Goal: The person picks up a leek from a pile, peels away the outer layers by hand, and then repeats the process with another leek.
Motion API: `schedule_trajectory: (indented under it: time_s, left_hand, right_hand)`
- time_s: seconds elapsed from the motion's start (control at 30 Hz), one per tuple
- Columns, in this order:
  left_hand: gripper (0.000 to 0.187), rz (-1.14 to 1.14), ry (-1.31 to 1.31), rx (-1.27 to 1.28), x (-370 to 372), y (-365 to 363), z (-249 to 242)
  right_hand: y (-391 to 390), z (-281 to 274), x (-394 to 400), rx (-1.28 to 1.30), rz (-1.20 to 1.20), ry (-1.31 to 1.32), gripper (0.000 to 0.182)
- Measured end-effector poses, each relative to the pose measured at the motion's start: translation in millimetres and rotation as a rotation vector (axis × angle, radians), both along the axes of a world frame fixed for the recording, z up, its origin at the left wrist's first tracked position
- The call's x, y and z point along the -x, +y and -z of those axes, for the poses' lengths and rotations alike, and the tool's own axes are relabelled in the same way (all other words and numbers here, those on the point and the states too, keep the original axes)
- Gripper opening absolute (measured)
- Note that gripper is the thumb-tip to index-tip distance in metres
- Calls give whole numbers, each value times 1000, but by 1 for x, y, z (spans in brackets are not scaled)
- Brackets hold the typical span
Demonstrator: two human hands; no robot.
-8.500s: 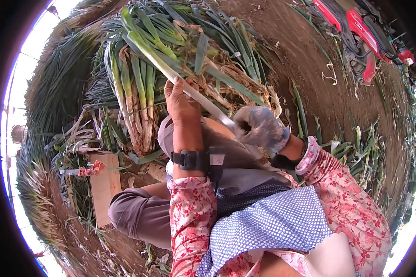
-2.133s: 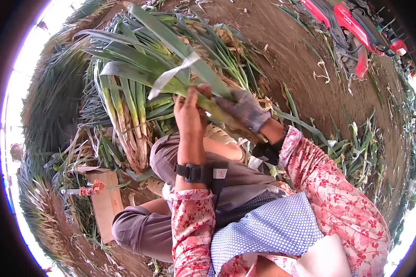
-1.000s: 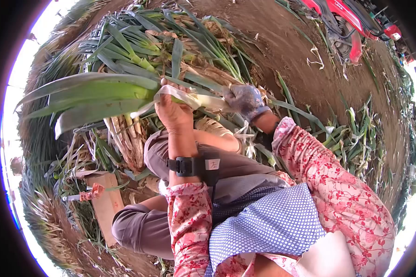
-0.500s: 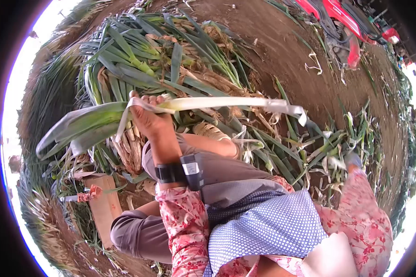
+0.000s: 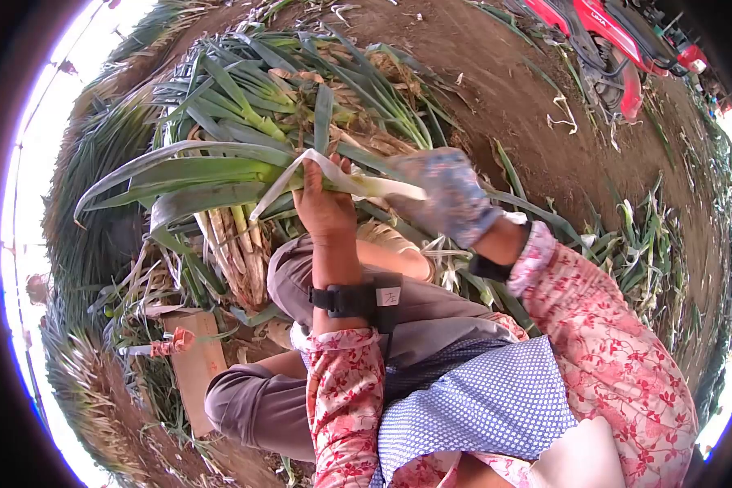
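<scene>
Right now, the bare left hand (image 5: 325, 203) is closing its fingers and thumb firmly around a leek (image 5: 248, 171), which is lying sideways above the person's knees. Its green leaves are fanning out to the left, drooping at the tips, while its white shank is pointing right. A pale strip of peel (image 5: 333, 171) is draping over the left hand's fingers. The gloved right hand (image 5: 447, 195) is hovering at the shank's white end, looking half curled; it is showing blurred, so I cannot tell whether it is gripping anything.

Beyond the hands, a heap of leeks (image 5: 244, 98) is spreading across the far left, with a bundle (image 5: 240, 252) of pale, dirty stalks lying nearer. At near left, a wrapped handle (image 5: 175, 343) is resting across a cardboard piece (image 5: 199, 382). Loose scraps (image 5: 634, 244) are littering the right, and a red machine (image 5: 614, 32) is standing at far right.
</scene>
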State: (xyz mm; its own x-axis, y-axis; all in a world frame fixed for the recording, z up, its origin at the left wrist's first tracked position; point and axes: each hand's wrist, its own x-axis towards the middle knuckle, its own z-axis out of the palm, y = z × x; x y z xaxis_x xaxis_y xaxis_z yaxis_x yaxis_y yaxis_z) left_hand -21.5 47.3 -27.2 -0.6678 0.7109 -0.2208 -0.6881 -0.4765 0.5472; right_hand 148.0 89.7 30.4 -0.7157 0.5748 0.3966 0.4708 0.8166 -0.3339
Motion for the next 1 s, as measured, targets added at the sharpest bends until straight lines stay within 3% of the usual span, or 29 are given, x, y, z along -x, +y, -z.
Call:
schedule_trajectory:
  time_s: [0.03, 0.13, 0.23, 0.37, 0.5, 0.53, 0.57, 0.6, 0.67, 0.7, 0.8, 0.9, 0.97, 1.0]
  left_hand:
    - [30, 20, 20, 3, 0, -1, -2]
    - [29, 49, 113, -7, -3, -1, -6]
    - [26, 30, 111, 25, -5, -2, -10]
    - [23, -8, 105, -12, -3, -1, -6]
    - [20, -22, 102, -33, 1, -6, -15]
    - [20, -6, 89, -85, 3, -7, -14]
    - [19, -3, 86, -107, 5, -8, -13]
    - [19, 1, 85, -131, 8, -8, -13]
    - [17, 30, 71, -161, 10, -8, -14]
    - [16, 48, 64, -160, 9, -7, -17]
    - [13, 139, 36, -149, -2, -4, -25]
    - [16, 208, 23, -127, -7, -2, -29]
    - [23, 203, 18, -91, -8, -2, -25]
    - [22, 205, 4, -72, -9, -3, -24]
  right_hand:
    - [-2, 5, 19, -71, -23, -6, 40]
    - [-3, 2, 51, 151, -16, -21, 29]
    - [6, 22, 56, 160, -33, 102, 20]
    - [25, 38, 27, 257, 165, -51, 15]
    - [57, 60, -83, 227, 533, -444, 27]
    - [66, 62, -124, 403, 697, -467, 28]
    - [76, 71, -170, 386, 869, -569, 28]
    - [102, 120, -258, 385, 1057, -540, 29]
    - [75, 77, -305, 411, 1239, -727, 30]
    - [89, 112, -374, 386, 1252, -809, 34]
    - [70, 49, -292, 513, 1166, -780, 49]
    - [69, 32, -184, 465, 691, -446, 54]
    - [53, 16, -107, 670, 331, -178, 47]
    - [42, 0, -68, 741, 195, -212, 42]
